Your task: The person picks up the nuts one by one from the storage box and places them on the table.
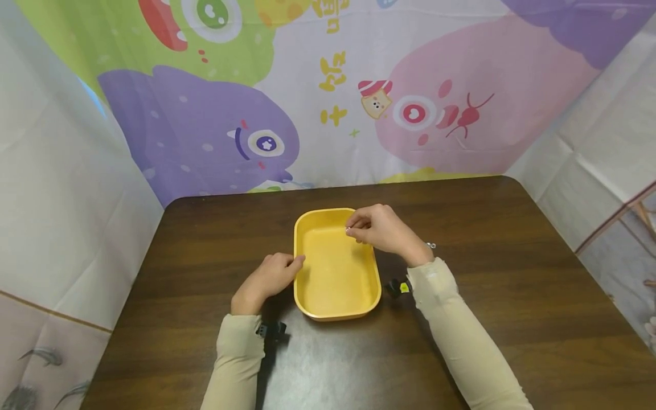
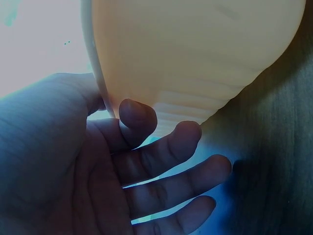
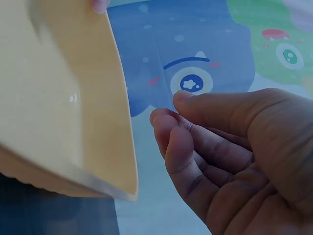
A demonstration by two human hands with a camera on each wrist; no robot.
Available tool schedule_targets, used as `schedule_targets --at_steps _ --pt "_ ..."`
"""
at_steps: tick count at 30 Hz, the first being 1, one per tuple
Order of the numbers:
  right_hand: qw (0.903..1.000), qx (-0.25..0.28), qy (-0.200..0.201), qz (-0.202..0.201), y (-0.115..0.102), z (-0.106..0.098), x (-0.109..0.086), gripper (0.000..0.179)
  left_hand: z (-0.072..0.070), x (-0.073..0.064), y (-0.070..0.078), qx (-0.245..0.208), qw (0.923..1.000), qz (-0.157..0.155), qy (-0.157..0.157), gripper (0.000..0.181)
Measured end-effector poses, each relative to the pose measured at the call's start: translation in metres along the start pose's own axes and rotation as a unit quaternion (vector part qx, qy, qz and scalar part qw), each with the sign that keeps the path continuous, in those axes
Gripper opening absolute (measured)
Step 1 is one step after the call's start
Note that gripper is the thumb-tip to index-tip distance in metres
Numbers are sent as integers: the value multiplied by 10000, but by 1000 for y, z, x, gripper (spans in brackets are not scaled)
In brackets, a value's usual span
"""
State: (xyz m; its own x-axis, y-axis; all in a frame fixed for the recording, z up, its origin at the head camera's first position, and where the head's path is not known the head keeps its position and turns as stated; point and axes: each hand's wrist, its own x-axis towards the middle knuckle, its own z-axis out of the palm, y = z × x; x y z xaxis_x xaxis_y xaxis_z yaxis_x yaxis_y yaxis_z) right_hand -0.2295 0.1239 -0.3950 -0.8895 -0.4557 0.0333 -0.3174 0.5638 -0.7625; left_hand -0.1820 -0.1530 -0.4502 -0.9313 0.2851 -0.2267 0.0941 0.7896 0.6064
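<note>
A yellow rectangular tray (image 1: pixel 337 279) with rounded corners and raised walls rests on the table, its inside bare. My left hand (image 1: pixel 270 277) holds its left rim, the thumb over the edge. In the left wrist view the fingers (image 2: pixel 183 139) of that hand spread along the outer wall. Above the tray's far right corner, my right hand (image 1: pixel 381 228) pinches a tiny shiny piece (image 1: pixel 348 229) between thumb and fingertips. The right wrist view shows the thumb (image 3: pixel 215 108) meeting the fingers, with the piece hidden there; its kind I cannot tell.
A small silvery metal piece with a ringed end (image 1: pixel 431 245) lies on the dark wooden table (image 1: pixel 492 296), partly behind my right wrist. Dark wrist devices hang by both sleeves. A cartoon-printed cloth (image 1: pixel 328 154) stands behind the far edge.
</note>
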Motion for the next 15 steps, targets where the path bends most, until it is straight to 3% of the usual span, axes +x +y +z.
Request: schedule_targets --at_steps 15 --pt "9998 63 154 62 8 -10 -5 12 -1 0 -1 -35 10000 -3 -80 46"
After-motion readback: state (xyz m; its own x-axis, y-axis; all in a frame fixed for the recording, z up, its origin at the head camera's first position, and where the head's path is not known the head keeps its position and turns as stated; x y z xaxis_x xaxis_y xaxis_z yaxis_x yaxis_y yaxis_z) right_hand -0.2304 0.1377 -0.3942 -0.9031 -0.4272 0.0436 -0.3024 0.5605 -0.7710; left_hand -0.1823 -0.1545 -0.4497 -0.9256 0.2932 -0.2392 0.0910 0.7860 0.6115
